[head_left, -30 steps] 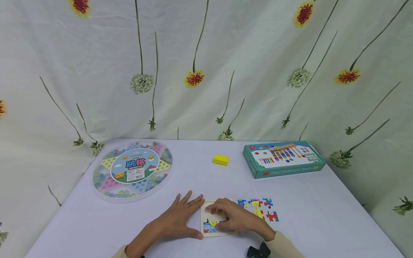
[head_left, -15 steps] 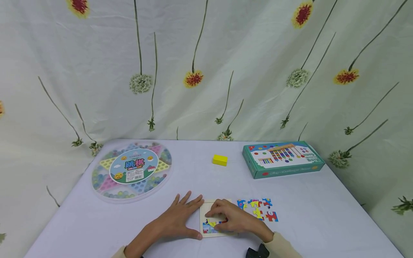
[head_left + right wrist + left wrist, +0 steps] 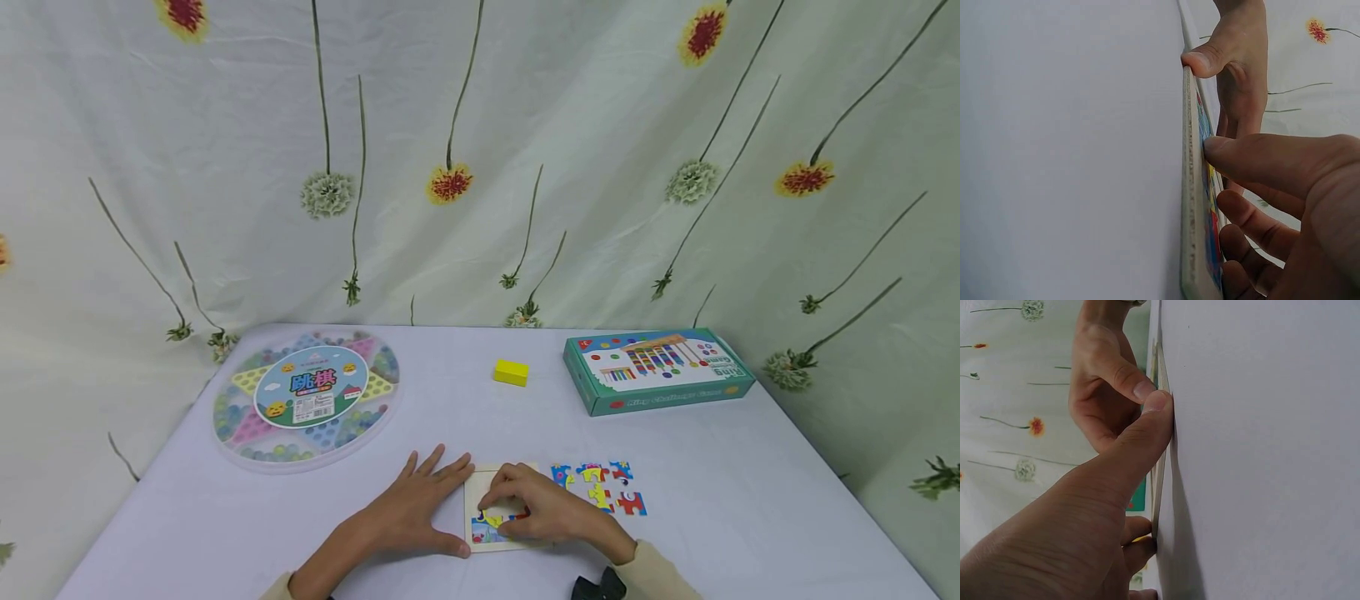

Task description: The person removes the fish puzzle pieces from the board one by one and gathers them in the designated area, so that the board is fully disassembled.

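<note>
A square wooden puzzle board (image 3: 505,547) lies flat on the table in the head view, its lower part filled with colourful pieces. My left hand (image 3: 412,512) is spread along its left side, thumb at the near corner and index fingertip at the far corner. Over the board, my right hand (image 3: 547,504) has bent fingers, with thumb and index fingertip either side of a yellow-and-blue puzzle piece (image 3: 491,518). The right wrist view shows the right thumb (image 3: 1225,152) touching the picture surface. The right hand covers much of the board. Several loose puzzle pieces (image 3: 600,493) lie just right of it.
A round Chinese checkers set (image 3: 311,396) lies at the back left. Farther back stand a yellow block (image 3: 512,372) and a green game box (image 3: 660,371). A black object (image 3: 598,585) sits by the right sleeve. A flowered cloth (image 3: 480,250) hangs behind the white table (image 3: 435,408).
The right hand's index fingertip has shifted very slightly on the board. The left hand stays at the board's left side, and the loose pieces lie as before.
</note>
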Motion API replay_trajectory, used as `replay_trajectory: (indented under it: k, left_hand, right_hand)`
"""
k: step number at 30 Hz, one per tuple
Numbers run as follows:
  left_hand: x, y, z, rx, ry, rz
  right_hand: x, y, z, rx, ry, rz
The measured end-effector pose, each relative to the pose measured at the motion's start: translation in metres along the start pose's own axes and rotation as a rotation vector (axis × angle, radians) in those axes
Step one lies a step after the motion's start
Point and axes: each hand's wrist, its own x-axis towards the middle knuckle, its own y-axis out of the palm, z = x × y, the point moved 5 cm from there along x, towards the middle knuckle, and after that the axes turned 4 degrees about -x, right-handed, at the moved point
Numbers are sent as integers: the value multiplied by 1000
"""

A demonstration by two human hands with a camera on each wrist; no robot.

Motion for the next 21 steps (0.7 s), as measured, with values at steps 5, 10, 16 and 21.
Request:
replay_trajectory:
  k: [5,10,16,21]
  left_hand:
    - [0,0,0,0,3,-2]
    - [-1,0,0,3,5,-7]
    - [-1,1,1,3,1,-4]
    - [0,1,2,3,-16,2]
  right_hand:
    - [0,1,-1,1,0,-5]
    - [0,1,-1,3,-1,-10]
    - [-1,1,0,16,0,-17]
    - [-2,0,1,43,1,-16]
